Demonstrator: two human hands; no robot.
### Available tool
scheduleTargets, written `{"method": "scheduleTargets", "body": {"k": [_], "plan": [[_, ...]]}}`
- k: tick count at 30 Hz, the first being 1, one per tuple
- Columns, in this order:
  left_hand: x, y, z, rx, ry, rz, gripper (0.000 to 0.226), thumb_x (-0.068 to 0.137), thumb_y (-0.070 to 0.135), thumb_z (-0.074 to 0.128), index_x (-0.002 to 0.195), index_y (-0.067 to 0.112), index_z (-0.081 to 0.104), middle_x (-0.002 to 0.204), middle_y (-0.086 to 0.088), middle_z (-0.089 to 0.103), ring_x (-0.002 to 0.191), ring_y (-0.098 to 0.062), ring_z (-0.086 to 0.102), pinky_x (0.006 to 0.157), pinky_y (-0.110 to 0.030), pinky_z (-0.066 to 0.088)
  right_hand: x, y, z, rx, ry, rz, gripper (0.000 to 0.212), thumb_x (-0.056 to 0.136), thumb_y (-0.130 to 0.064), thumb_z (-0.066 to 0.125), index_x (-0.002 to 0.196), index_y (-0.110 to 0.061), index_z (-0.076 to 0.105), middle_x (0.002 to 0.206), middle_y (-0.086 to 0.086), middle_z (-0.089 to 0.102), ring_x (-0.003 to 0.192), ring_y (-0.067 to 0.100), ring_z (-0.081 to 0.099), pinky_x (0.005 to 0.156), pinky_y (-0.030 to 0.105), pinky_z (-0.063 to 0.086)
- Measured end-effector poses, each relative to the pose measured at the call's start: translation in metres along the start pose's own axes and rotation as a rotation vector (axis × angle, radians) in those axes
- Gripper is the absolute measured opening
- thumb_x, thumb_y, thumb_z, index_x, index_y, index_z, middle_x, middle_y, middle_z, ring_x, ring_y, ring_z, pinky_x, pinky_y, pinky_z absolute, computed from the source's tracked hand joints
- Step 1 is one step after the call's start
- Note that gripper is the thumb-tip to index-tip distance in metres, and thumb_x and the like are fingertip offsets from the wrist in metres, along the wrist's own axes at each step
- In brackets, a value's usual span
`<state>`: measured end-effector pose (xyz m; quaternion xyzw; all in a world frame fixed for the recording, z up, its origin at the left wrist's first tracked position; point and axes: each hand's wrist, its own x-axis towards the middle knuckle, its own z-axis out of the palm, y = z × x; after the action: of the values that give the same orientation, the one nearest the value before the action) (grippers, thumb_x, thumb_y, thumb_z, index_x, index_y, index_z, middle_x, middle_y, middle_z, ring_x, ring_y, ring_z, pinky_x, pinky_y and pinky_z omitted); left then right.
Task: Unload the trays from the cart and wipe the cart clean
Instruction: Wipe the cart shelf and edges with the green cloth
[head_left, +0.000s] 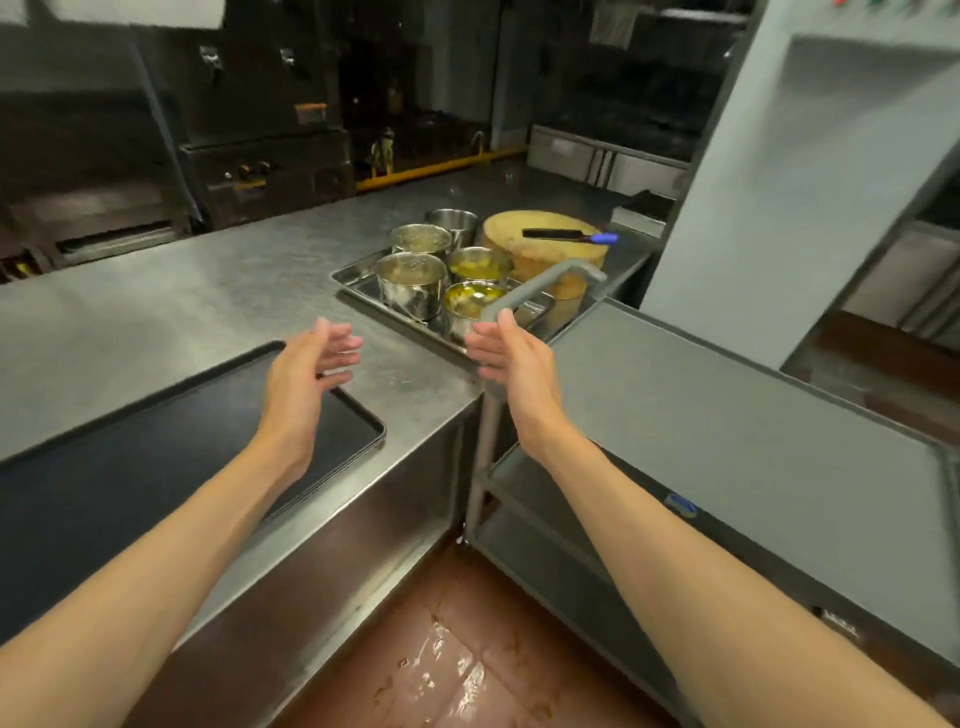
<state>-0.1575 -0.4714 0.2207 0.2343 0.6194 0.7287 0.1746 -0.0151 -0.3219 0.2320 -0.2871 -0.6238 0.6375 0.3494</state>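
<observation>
A steel cart (753, 441) stands at the right, its bare grey top shelf at counter height and lower shelves below. Its curved handle (545, 283) rises at the far end. A steel tray (358, 291) holding several metal tins sits on the counter just beyond the cart's handle. A dark flat tray (130, 467) lies on the counter at the left. My left hand (311, 364) hovers open above the dark tray's far corner. My right hand (511, 358) hovers open by the cart's near corner post, palm facing left. Neither hand holds anything.
A round wooden chopping block (550, 244) with a blue-handled cleaver (571, 235) sits behind the tins. The steel counter (182, 291) stretches left. A pale cabinet (805, 182) rises at the right. The brown floor (457, 660) between counter and cart is wet.
</observation>
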Motion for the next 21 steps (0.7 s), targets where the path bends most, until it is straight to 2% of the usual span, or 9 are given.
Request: {"method": "scheduleTargets", "body": {"k": [3, 7, 11, 15, 19, 21], "plan": [[-0.012, 0.008, 0.038, 0.012, -0.078, 0.028, 0.041, 0.100, 0.037, 0.038, 0.113, 0.007, 0.063, 0.113, -0.015, 0.067, 0.104, -0.026, 0.063, 0.094, -0.041, 0.049, -0.011, -0.014, -0.035, -0.008, 0.051, -0.038, 0.046, 0.101, -0.043, 0.041, 0.111, -0.008, 0.069, 0.104, 0.006, 0.074, 0.100, 0.019, 0.068, 0.096, 0.041, 0.052], [-0.035, 0.016, 0.097, 0.008, -0.205, 0.049, 0.044, 0.099, 0.038, 0.039, 0.115, 0.004, 0.063, 0.114, -0.016, 0.067, 0.107, -0.029, 0.063, 0.096, -0.043, 0.049, -0.032, -0.029, -0.091, -0.007, 0.147, -0.086, 0.045, 0.101, -0.041, 0.040, 0.111, -0.007, 0.068, 0.104, 0.007, 0.073, 0.099, 0.020, 0.068, 0.090, 0.035, 0.053], [-0.070, 0.022, 0.172, -0.019, -0.346, 0.067, 0.043, 0.099, 0.036, 0.040, 0.114, 0.003, 0.063, 0.113, -0.018, 0.067, 0.108, -0.033, 0.062, 0.096, -0.044, 0.049, -0.067, -0.041, -0.166, -0.045, 0.274, -0.134, 0.046, 0.101, -0.043, 0.040, 0.111, -0.007, 0.068, 0.105, 0.006, 0.072, 0.101, 0.019, 0.067, 0.095, 0.040, 0.052], [-0.123, 0.029, 0.261, -0.051, -0.509, 0.067, 0.041, 0.100, 0.035, 0.039, 0.113, 0.004, 0.063, 0.113, -0.017, 0.067, 0.108, -0.032, 0.063, 0.095, -0.044, 0.050, -0.115, -0.058, -0.259, -0.060, 0.460, -0.168, 0.052, 0.091, -0.052, 0.044, 0.106, -0.010, 0.070, 0.104, 0.006, 0.073, 0.100, 0.020, 0.068, 0.094, 0.042, 0.052], [-0.192, 0.039, 0.354, -0.105, -0.715, 0.054, 0.036, 0.099, 0.036, 0.039, 0.105, 0.011, 0.065, 0.112, -0.016, 0.067, 0.105, -0.030, 0.063, 0.096, -0.046, 0.048, -0.190, -0.081, -0.363, -0.132, 0.681, -0.193, 0.045, 0.101, -0.044, 0.040, 0.108, -0.010, 0.069, 0.105, 0.004, 0.073, 0.101, 0.018, 0.067, 0.095, 0.042, 0.052], [-0.230, 0.045, 0.396, -0.146, -0.802, 0.037, 0.034, 0.099, 0.035, 0.040, 0.104, 0.012, 0.065, 0.111, -0.015, 0.067, 0.103, -0.028, 0.063, 0.098, -0.047, 0.046, -0.234, -0.089, -0.411, -0.172, 0.794, -0.200, 0.045, 0.101, -0.046, 0.039, 0.109, -0.013, 0.069, 0.105, 0.002, 0.073, 0.101, 0.016, 0.067, 0.095, 0.042, 0.053]]}}
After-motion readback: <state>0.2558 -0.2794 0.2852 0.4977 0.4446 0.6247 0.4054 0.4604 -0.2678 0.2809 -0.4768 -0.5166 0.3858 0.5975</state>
